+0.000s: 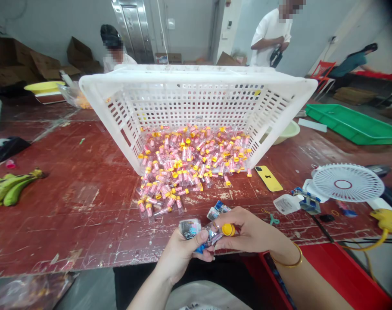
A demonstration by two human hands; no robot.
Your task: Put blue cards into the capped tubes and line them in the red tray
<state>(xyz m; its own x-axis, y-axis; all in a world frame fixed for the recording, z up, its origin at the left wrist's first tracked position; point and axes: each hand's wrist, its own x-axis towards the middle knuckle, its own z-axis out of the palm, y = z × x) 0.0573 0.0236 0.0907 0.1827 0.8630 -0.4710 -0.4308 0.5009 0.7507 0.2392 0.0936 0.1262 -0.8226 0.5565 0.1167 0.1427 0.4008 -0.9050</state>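
Note:
My left hand (183, 247) is closed on a fanned stack of small printed cards (190, 228), with something blue under the thumb. Between my hands lies a small clear plastic tube (214, 232), tilted, its bottom end at my left fingers. My right hand (247, 230) grips this tube near its yellow cap (228, 229). Just beyond my fingers, several blue and white printed cards (218, 209) lie on the table. A heap of clear tubes with pink contents and yellow caps (183, 168) spills out of a white plastic basket (196, 79) tipped toward me.
On the red table (70, 206), bananas (13, 187) lie at the left. A yellow phone (269, 178), a white fan (347, 183) and a green tray (354, 122) are at the right. A red bin (351, 275) sits below the edge. People are beyond the basket.

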